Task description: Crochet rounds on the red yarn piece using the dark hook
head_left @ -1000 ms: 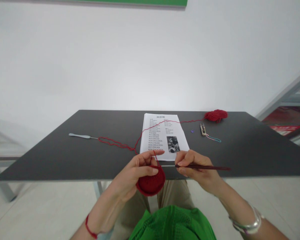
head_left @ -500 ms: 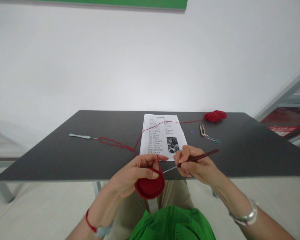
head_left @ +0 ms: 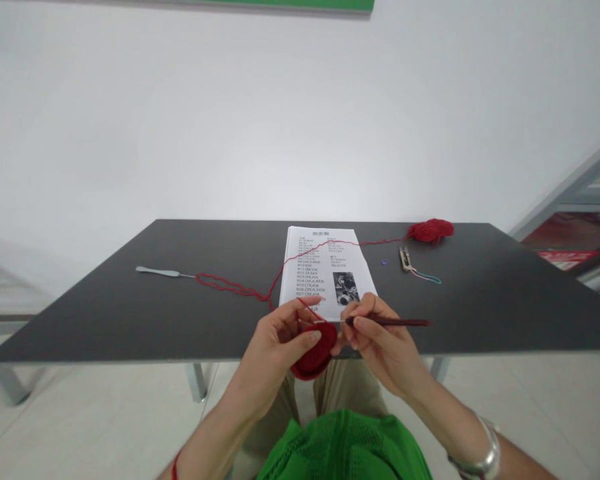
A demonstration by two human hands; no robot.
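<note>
A round piece of red crochet (head_left: 314,357) is pinched by my left hand (head_left: 280,343), the thumb lying across its face. Red working yarn passes over the raised fingers of that hand. My right hand (head_left: 380,337) is closed on a crochet hook (head_left: 400,322) with a dark brown handle, held almost level. The hook's metal shaft reaches left to the upper edge of the crochet piece; its very tip is hard to make out. From the hands the red yarn (head_left: 282,268) crosses the paper to a red yarn ball (head_left: 431,231) at the back right.
Printed pattern sheets (head_left: 313,267) lie on the dark table (head_left: 220,247) behind my hands. To the left rests a grey-handled crochet hook (head_left: 157,271) beside loose red yarn. Thread snips (head_left: 405,259) with a cord and a small purple ring (head_left: 384,262) lie at right.
Both hands have risen slightly and drawn closer together. The crochet piece has moved up and right and tilted. The brown hook has turned from slanting to nearly level.
</note>
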